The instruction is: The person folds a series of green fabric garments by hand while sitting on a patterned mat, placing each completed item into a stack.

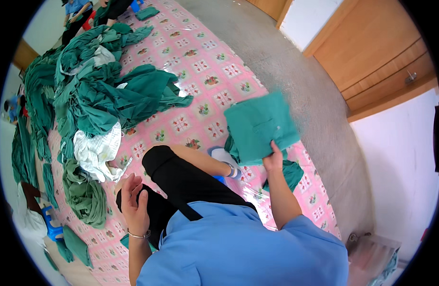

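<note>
My right hand [273, 159] grips the near edge of a folded green cloth [260, 125], its thumb on top and its fingers hidden beneath. Under that cloth and beside it, more green cloth [292, 174] lies on the pink patterned plastic sheet [223, 97]. My left hand [135, 200] is raised over my left knee, fingers apart and slightly bent, with nothing in it. Ahead and to the left spreads a big heap of crumpled green cloths [94, 93]. A white cloth [99, 152] and a duller green bundle [84, 198] lie at its near end.
Other people sit at the far upper left [76, 12] and the left rim [30, 211], near a blue plastic stool [52, 223]. Folded green cloths [76, 246] lie at lower left. A wooden door [377, 53] and white wall stand right; a clear plastic bag [375, 254] sits at lower right.
</note>
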A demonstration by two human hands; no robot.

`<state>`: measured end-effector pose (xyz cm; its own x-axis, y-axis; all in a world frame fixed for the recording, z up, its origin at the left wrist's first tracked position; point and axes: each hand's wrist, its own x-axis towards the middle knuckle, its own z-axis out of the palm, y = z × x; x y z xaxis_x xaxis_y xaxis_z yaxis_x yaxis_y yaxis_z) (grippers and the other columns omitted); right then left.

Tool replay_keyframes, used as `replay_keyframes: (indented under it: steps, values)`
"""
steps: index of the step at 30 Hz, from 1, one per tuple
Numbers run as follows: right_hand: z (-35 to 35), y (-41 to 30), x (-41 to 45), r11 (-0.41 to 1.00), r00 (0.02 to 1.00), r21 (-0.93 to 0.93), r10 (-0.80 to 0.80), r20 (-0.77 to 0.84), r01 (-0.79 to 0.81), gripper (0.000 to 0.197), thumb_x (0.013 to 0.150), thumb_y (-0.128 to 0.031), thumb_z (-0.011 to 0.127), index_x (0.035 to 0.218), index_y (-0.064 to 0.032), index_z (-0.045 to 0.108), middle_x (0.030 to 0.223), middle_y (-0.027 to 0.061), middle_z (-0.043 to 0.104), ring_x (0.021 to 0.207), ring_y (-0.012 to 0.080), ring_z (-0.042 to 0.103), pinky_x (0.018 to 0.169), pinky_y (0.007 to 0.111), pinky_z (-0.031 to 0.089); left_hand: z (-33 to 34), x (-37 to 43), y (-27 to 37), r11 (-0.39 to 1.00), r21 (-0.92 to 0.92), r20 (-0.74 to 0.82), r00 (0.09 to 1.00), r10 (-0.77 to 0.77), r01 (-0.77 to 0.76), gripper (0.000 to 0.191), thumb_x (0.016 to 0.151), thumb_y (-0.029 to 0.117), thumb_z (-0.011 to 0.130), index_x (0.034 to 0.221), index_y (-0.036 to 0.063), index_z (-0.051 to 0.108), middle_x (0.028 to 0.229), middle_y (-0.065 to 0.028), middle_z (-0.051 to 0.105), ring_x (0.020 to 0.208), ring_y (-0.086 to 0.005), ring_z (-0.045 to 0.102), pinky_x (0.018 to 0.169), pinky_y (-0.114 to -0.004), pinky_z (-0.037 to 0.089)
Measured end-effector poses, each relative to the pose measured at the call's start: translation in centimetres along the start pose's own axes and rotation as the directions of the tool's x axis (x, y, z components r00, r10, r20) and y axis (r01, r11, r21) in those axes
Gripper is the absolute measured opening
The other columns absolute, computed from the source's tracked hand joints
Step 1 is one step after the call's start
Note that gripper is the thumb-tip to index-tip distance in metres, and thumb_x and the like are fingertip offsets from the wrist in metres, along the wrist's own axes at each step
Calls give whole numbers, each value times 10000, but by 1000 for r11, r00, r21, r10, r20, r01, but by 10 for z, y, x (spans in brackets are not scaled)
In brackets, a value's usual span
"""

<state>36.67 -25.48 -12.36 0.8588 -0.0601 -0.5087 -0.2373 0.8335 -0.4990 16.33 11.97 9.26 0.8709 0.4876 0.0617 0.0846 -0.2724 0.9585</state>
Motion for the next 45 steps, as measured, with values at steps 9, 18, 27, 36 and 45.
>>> replay_keyframes:
  steps: [9, 18, 27, 36, 45]
  values:
    - [-125, 26, 69, 922, 837, -213, 172, -520, -322, 463, 892, -302, 647, 1290, -163, 456, 1299, 70, 442, 1193, 285, 421, 923, 583, 408, 25, -9, -20, 989, 43, 83, 986, -143, 140, 467, 873, -32, 562, 1329, 8, 467, 1210, -119, 561, 1113, -202, 560, 972, -325, 425]
    - [-95, 86, 36, 928, 834, -89, 278, -476, -361, 1107, 665, -664, 725, 1494, -223, 138, 1558, 101, 113, 1357, 484, 195, 1000, 748, 210, 13, -28, -12, 918, 394, 44, 997, -65, 42, 434, 819, -18, 621, 1243, 11, 534, 1075, -140, 598, 1011, -244, 612, 886, -327, 480]
    - [-84, 106, 157, 916, 901, -94, 357, -247, -389, 729, 812, -408, 691, 1398, -132, 355, 1429, 94, 347, 1262, 350, 354, 1010, 608, 340, 6, -26, -3, 877, 481, 99, 992, -78, 21, 453, 838, 36, 629, 1276, 40, 513, 1092, -138, 577, 977, -240, 615, 853, -332, 486]
    - [101, 148, 186, 431, 846, -805, 509, -157, -408, 627, 894, -327, 624, 1389, -36, 371, 1331, 169, 467, 1136, 329, 531, 884, 539, 477, -26, 4, -43, 867, 499, 193, 975, -114, 2, 455, 872, 111, 604, 1312, 105, 489, 1162, -156, 546, 990, -298, 601, 847, -375, 493]
    - [304, 336, 118, -200, 497, -599, 777, 385, 775, 491, 817, -264, 671, 1236, -26, 582, 1119, 161, 643, 984, 266, 634, 836, 353, 513, -105, 128, -122, 820, 562, 47, 993, 104, -112, 468, 830, 118, 640, 1281, 96, 513, 1175, -161, 540, 1008, -340, 571, 855, -393, 480]
